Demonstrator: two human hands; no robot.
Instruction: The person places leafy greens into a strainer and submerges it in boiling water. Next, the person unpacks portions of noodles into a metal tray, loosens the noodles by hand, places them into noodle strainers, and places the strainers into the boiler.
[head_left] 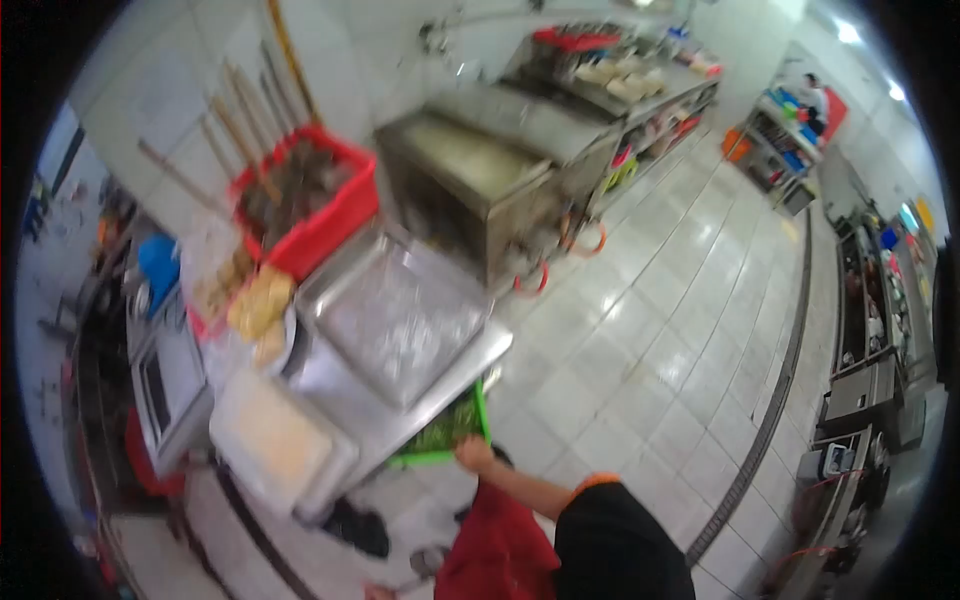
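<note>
My right hand (472, 453), at the end of a bare forearm with a black sleeve, is closed at the near rim of a green crate (440, 428) under the metal table (345, 395). Only a blurred bit of my left hand (378, 592) shows at the bottom edge, beside a thin handle that leads to a round grey utensil (430, 560); its fingers cannot be made out. On the table stand an empty metal tray (400, 315), a white tub (280, 440) of pale contents and yellowish food (262, 300) in plastic.
A red basket (325, 225) with long wooden handles stands behind the table. Beyond it are a steel basin unit (480, 170) and a counter (640, 95). Tiled floor (640, 350) and a drain channel (750, 470) run to the right. Another person (815, 100) is far off.
</note>
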